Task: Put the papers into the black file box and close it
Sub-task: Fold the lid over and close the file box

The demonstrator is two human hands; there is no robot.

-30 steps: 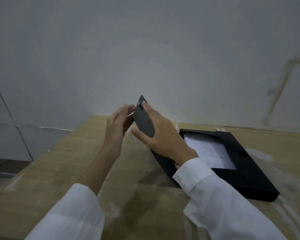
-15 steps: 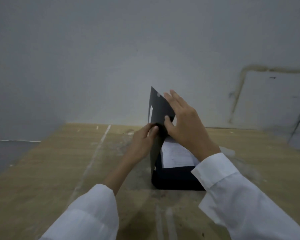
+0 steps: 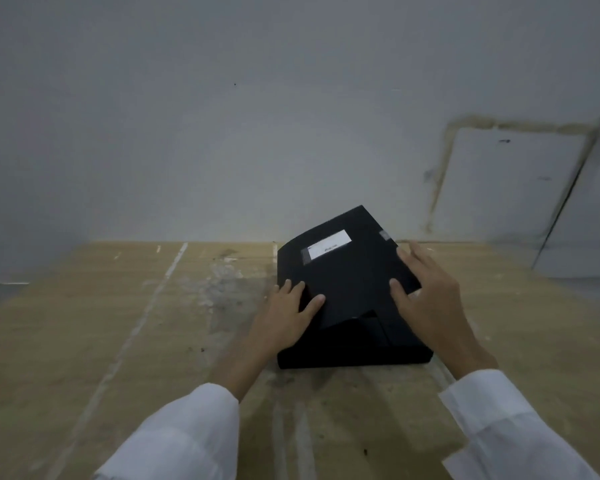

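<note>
The black file box [image 3: 347,292] lies on the table [image 3: 125,327] with its lid [image 3: 340,268] folded down but tilted, not yet flat. No papers can be seen; they are judged to be inside. The left hand [image 3: 288,313] and right hand [image 3: 426,299] are laid flat on the lid, fingers [image 3: 400,292] spread, gripping nothing. Pressing shut remains.

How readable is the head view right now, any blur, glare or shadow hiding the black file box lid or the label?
Head view: dim, flat light with no glare; the black file box shows little surface detail, though its lid edge reads against the base. The white label is visible, its print too soft to read. Left hand and right hand look fairly sharp; wide-angle bending shows at the right wall.
</note>
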